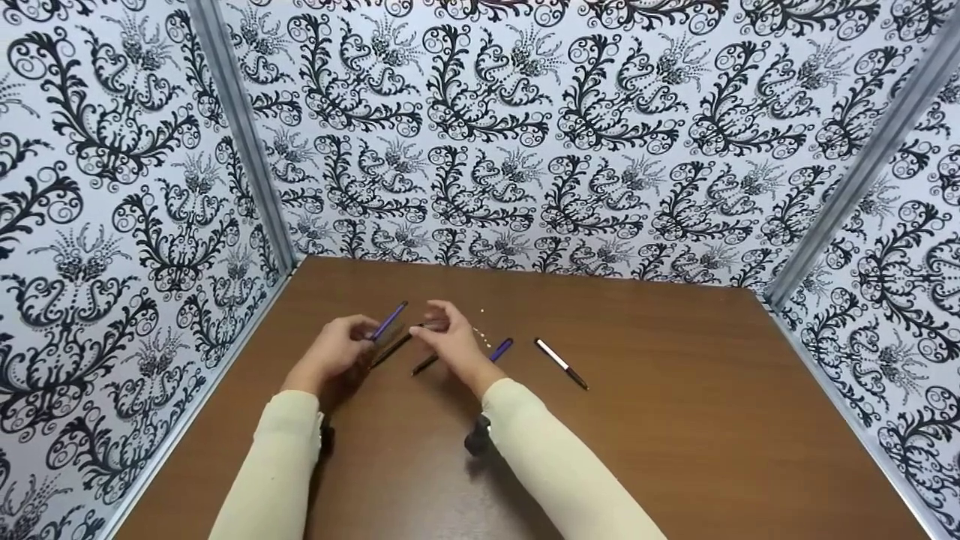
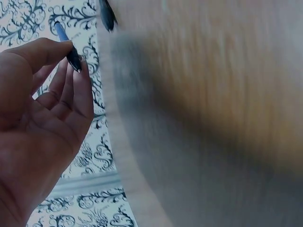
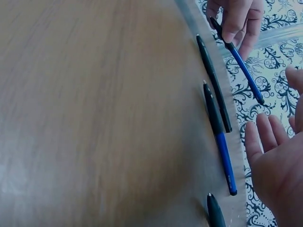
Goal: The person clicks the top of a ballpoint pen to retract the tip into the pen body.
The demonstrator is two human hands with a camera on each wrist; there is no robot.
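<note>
My left hand (image 1: 336, 351) pinches a blue pen with a black grip (image 1: 389, 320) between thumb and fingers, raised at a slant over the table. In the left wrist view the pen (image 2: 61, 32) points its black tip end down past the fingertips. To the right is my right hand (image 1: 454, 346), fingers loosely bent and holding nothing; the right wrist view shows its palm (image 3: 279, 165) facing up. A black pen (image 1: 391, 351) lies between the hands. Beside it lies another blue pen with a black grip (image 3: 221, 142), partly covered by my right hand in the head view.
Right of my right wrist the blue end of a pen (image 1: 501, 349) shows. Further right lies a white pen with a black grip (image 1: 559, 361). The brown wooden table (image 1: 675, 420) is bounded by patterned walls (image 1: 487, 135) at the back and sides.
</note>
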